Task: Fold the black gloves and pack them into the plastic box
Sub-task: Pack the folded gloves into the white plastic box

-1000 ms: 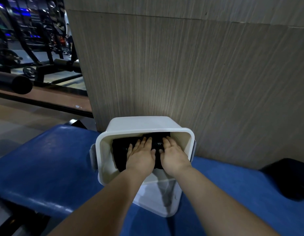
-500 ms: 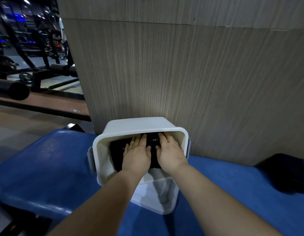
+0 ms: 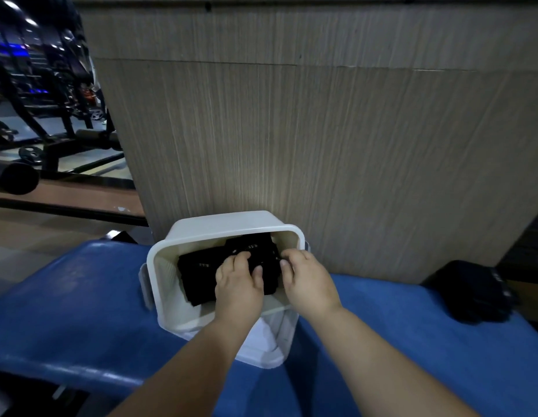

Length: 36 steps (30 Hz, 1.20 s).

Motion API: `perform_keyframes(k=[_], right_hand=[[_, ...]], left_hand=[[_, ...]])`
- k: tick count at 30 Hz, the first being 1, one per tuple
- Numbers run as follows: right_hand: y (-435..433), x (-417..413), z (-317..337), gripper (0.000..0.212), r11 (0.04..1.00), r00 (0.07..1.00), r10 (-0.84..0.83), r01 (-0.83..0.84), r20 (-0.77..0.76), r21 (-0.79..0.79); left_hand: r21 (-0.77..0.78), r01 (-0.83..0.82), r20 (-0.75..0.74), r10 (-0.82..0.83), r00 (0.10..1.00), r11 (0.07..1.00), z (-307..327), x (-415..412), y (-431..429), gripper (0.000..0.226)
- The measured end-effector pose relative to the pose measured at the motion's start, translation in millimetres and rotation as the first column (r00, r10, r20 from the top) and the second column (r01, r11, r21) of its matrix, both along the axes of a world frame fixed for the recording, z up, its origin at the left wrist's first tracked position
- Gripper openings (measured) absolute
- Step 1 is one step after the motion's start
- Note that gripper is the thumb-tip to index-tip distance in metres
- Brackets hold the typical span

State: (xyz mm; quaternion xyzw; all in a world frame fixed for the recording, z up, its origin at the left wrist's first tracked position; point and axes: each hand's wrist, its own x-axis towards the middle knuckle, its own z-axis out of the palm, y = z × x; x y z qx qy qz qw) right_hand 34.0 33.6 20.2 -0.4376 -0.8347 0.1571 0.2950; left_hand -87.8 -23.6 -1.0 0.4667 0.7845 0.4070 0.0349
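Observation:
A white plastic box (image 3: 168,284) stands on the blue padded bench (image 3: 81,311), close against the wooden wall. Folded black gloves (image 3: 198,272) lie inside it. Both my hands are down in the box. My left hand (image 3: 239,284) curls its fingers round the right part of the black gloves. My right hand (image 3: 306,278) pinches the gloves' right edge near the box's right wall. Another black glove (image 3: 475,293) lies on the bench far to the right.
A wood-grain wall panel (image 3: 321,145) rises directly behind the box. Gym machines and weight plates (image 3: 36,152) stand at the far left beyond the bench. The bench's front edge runs along the lower left.
My hands lay flat, pressing on the gloves, in the earlier frames. Now both have curled and grip the right glove, which has lifted and shifted to the right in the box.

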Motion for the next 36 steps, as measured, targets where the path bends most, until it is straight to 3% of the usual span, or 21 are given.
perform_keyframes(k=[15, 21, 28, 33, 36], right_hand=[[21, 134, -26, 0.027, 0.957, 0.956, -0.282, 0.274, -0.079, -0.096], [35, 197, -39, 0.026, 0.905, 0.904, -0.416, 0.401, -0.101, -0.139], [49, 260, -51, 0.022, 0.806, 0.79, -0.592, 0.574, -0.162, -0.145], [66, 294, -57, 0.014, 0.704, 0.664, -0.707, 0.693, -0.245, -0.153], [80, 307, -60, 0.022, 0.644, 0.597, -0.759, 0.748, -0.26, -0.16]], left_hand=[[-0.147, 0.296, 0.066, -0.289, 0.955, 0.944, -11, 132, 46, 0.035], [-0.172, 0.413, 0.161, -0.388, 0.907, 0.894, -19, 191, 74, 0.035], [-0.224, 0.523, 0.166, -0.496, 0.852, 0.823, -26, 257, 111, 0.033], [-0.218, 0.574, 0.265, -0.518, 0.813, 0.789, -26, 293, 138, 0.031], [-0.19, 0.597, 0.391, -0.498, 0.775, 0.78, -24, 310, 152, 0.031]])
